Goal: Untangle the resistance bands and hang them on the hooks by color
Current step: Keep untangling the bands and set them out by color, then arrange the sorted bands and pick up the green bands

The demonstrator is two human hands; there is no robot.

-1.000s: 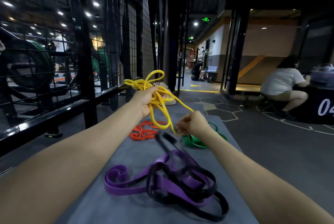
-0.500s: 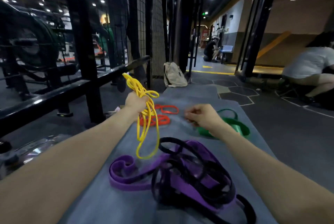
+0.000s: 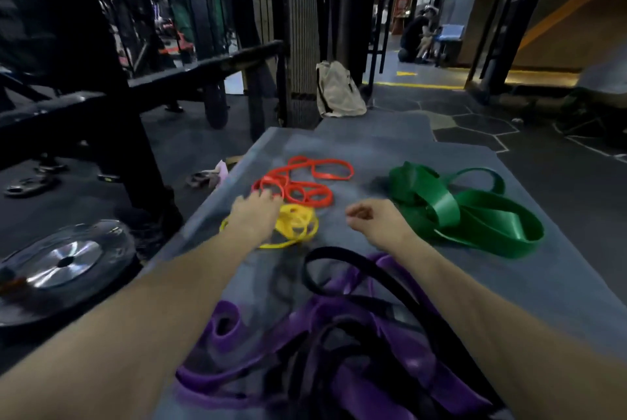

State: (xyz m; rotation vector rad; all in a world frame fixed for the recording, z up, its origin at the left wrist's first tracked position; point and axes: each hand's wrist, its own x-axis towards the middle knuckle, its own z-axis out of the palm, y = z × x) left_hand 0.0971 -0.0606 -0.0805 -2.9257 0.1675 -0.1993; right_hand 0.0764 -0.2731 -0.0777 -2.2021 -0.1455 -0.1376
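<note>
Left hand [image 3: 252, 212] lies flat, fingers straight, on the yellow band [image 3: 297, 224] coiled on the mat [image 3: 373, 148]; right hand [image 3: 373, 219] hovers just beside it, loosely curled, holding nothing, the left plainly nearer

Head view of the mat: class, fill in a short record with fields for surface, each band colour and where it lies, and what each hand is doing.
surface: grey mat
yellow band: coiled on the mat, partly under the left hand
orange band: just beyond the yellow
green band: right side
purple band: nearest, tangled with black band
left hand: fingers extended over the yellow band
right hand: loosely curled, holding nothing
</note>
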